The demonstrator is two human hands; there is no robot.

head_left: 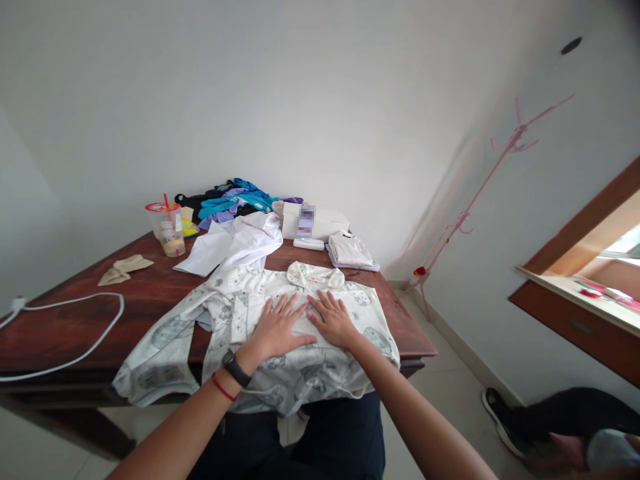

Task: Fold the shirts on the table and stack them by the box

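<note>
A white long-sleeved garment with grey prints (315, 373) lies spread over the front edge of the table, its collar toward the wall. One sleeve stretches out to the left and hangs over the edge; the other seems folded across the body. My left hand (283, 327) rests flat on the middle of the garment, fingers spread. Just right of it, my right hand (333, 320) also lies flat with fingers apart. Neither hand grips the cloth. The garment's lower end hangs above my lap.
On the dark wooden table (165, 293) are a white cloth (250, 240), piled clothes (235, 200), a box (325, 223), folded clothes (353, 250), a cup with a straw (173, 230), a beige cloth (125, 269) and a white cable (117, 317). A pink rack (487, 177) stands right.
</note>
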